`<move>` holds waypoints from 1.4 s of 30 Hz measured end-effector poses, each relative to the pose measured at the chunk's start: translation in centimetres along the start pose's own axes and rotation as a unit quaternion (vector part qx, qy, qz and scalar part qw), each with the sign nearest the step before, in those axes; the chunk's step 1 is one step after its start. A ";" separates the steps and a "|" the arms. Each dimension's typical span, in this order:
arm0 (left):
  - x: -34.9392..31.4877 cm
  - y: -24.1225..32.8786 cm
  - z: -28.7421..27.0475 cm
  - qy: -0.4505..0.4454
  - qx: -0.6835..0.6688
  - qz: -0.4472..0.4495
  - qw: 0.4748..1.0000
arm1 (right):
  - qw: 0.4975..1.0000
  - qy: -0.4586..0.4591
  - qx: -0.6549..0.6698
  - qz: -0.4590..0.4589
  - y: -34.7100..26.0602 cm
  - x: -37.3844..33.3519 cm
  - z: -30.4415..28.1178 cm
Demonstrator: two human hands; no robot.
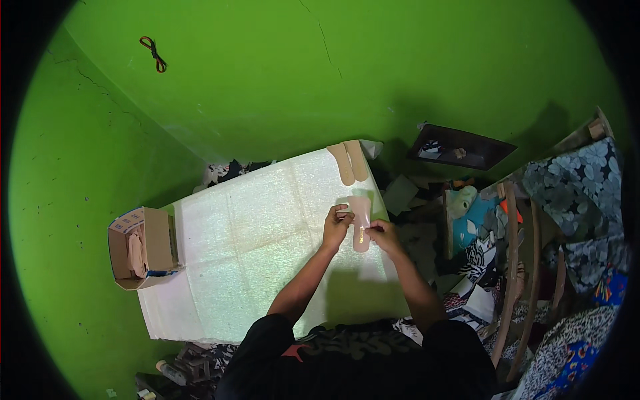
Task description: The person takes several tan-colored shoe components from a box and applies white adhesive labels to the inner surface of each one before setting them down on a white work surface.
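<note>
A pinkish shoe insole (pixel 361 220) with small gold print is held above the white-covered table (pixel 240 240), toward its right side. My left hand (pixel 337 227) grips its left edge, with fingers curled against it. On the other edge, lower down, my right hand (pixel 382 235) pinches it between thumb and fingers. Just beyond, at the table's far right corner, a pair of tan insoles (pixel 348 163) lies side by side.
An open cardboard box (pixel 143 247) with pinkish pieces inside stands at the table's left end. Green walls rise behind and to the left. A dark tray (pixel 460 147) sits by the wall. Fabric heaps (pixel 480 260) and a wooden frame (pixel 512 273) crowd the right side.
</note>
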State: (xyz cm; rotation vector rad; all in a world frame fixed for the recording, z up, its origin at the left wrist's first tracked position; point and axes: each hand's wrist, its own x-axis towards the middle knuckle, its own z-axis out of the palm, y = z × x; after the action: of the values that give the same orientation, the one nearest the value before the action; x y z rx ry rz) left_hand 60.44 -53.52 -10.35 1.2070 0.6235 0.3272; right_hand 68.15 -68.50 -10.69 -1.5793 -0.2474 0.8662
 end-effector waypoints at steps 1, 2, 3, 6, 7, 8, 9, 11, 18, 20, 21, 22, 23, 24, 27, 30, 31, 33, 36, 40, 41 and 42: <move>0.2 -0.3 0.8 0.002 0.000 0.007 1.000 | 0.999 0.011 -0.025 -0.021 0.4 0.9 -0.9; 0.5 -0.5 1.6 0.004 0.000 0.015 1.000 | 0.998 0.022 -0.050 -0.042 0.7 1.7 -1.8; 0.8 -0.8 2.3 0.010 -0.001 0.015 1.000 | 0.994 0.037 -0.086 -0.059 1.1 2.6 -2.6; 2.7 -3.2 1.7 0.003 0.019 0.101 0.995 | 0.987 0.030 -0.117 -0.102 1.2 4.9 -3.0; 3.2 -3.4 1.7 0.008 0.020 0.099 0.995 | 0.988 0.025 -0.117 -0.100 0.8 5.4 -3.0; 3.9 -3.5 1.5 -0.002 0.046 0.086 0.995 | 0.986 0.023 -0.132 -0.099 0.4 5.9 -3.1; 4.5 -3.5 1.3 -0.012 0.072 0.072 0.995 | 0.984 0.021 -0.148 -0.098 -0.1 6.4 -3.0; 5.6 -2.8 2.1 -0.015 0.085 0.068 0.994 | 0.982 0.028 -0.154 -0.103 0.0 7.7 -3.7; 7.7 -1.7 2.7 -0.019 0.150 0.032 0.988 | 0.979 0.051 -0.178 -0.089 -0.6 10.6 -4.0; 7.8 -2.1 3.0 -0.013 0.162 0.022 0.986 | 0.979 0.053 -0.178 -0.085 -0.4 11.0 -4.0; 8.0 -2.3 3.1 -0.002 0.150 0.048 0.988 | 0.979 0.056 -0.179 -0.084 -0.3 11.2 -4.0; 7.9 -2.6 3.1 0.011 0.138 0.073 0.988 | 0.979 0.054 -0.179 -0.081 -0.4 11.2 -3.9; 7.9 -2.9 2.9 0.013 0.138 0.071 0.988 | 0.974 0.058 -0.197 -0.095 -0.5 11.3 -3.8; 7.9 -3.1 2.7 0.012 0.139 0.083 0.987 | 0.968 0.062 -0.215 -0.109 -0.6 11.2 -3.7; 7.7 -2.7 3.3 0.006 0.150 0.109 0.983 | 0.969 0.065 -0.211 -0.111 -0.2 11.3 -4.2; 7.4 -1.9 3.6 -0.003 0.187 0.121 0.975 | 0.972 0.073 -0.195 -0.108 0.3 11.4 -4.7; 7.4 -2.0 3.3 -0.006 0.215 0.121 0.969 | 0.972 0.071 -0.194 -0.109 0.1 11.3 -4.5; 7.4 -2.2 2.9 0.002 0.204 0.132 0.970 | 0.971 0.067 -0.206 -0.099 -0.4 11.2 -4.2; 7.4 -2.3 3.1 0.001 0.193 0.133 0.972 | 0.971 0.080 -0.200 -0.109 -0.3 11.3 -4.4; 7.4 -2.3 3.2 0.002 0.185 0.122 0.975 | 0.972 0.080 -0.196 -0.098 -0.5 11.3 -4.3; 7.4 -2.3 3.2 0.002 0.185 0.122 0.975 | 0.973 0.079 -0.189 -0.102 -0.5 11.3 -4.3; 7.4 -2.3 3.2 0.000 0.193 0.126 0.973 | 0.974 0.079 -0.182 -0.107 -0.4 11.3 -4.3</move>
State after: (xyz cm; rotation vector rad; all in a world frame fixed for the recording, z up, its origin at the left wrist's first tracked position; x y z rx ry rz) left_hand 68.01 -52.66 -13.83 1.6670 0.5492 0.4311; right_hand 78.87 -64.78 -14.76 -1.9112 -0.4731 0.5435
